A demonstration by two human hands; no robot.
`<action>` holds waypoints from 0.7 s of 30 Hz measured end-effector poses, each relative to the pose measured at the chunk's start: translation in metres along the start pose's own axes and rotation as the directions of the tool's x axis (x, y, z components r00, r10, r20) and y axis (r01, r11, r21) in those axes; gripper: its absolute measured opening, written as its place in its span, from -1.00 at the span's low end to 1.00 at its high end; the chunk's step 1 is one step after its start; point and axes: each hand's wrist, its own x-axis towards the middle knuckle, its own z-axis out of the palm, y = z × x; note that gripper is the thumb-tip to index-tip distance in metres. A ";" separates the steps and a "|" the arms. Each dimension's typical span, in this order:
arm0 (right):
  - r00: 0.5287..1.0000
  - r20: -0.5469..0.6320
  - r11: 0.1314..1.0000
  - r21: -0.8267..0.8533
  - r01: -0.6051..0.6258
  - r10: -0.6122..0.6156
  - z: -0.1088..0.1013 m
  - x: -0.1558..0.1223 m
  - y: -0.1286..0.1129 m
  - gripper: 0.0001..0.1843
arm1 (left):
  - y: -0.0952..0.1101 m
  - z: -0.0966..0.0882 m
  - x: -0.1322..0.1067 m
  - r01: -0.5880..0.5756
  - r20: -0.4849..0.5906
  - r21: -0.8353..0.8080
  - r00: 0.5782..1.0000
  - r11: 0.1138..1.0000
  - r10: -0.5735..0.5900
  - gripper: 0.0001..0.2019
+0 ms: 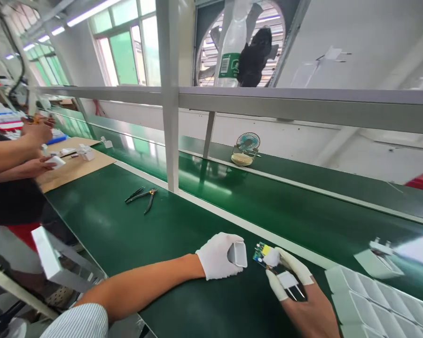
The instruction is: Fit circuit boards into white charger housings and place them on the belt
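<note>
Working away at the far left, a co-worker (12, 164) has a small white piece in hand over a brown sheet (79, 162), minding their own business. Next along the worktop (102, 220) there's some pliers (152, 192), just lying there, nobody on them.

Then the main event. The left arm comes in low from the near edge, striped sleeve (81, 324), elbow bent, forearm slanting out over the green. The left hand (218, 257) is gloved, back of it up, fingers pinching a small white case (238, 254) by its sides. The open end looks turned towards the right hand, though I wouldn't swear to it.

Just beside it, not touching, is the board (259, 253). The right hand (305, 295) has it pinched in the tips of thumb and index, both white-covered, with a white plug (287, 280) sitting in the loop between them, pins pointing back at the wearer. Can't make out how the plug joins the board.

My guess: this is the lining-up bit before board meets case. Next move probably calls for squaring the board to the opening and easing it in without snagging parts.

Far right, rows of white boxes (359, 292), plus a loose pinned one (377, 264) behind.
</note>
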 end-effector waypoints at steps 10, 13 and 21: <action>0.892 0.066 0.892 -0.031 0.450 -0.448 -0.006 -0.011 -0.017 -0.39 | -0.029 0.022 0.001 -0.236 -0.185 0.086 0.951 0.968 0.248 -0.40; 0.857 0.087 0.859 -0.022 0.512 -0.509 -0.004 -0.011 -0.017 -0.35 | -0.031 0.022 0.001 -0.272 -0.180 0.131 0.939 0.953 0.293 -0.39; 0.845 0.160 0.852 -0.040 0.522 -0.510 -0.008 -0.012 -0.019 -0.32 | -0.029 0.021 0.000 -0.345 -0.134 0.190 0.918 0.919 0.372 -0.38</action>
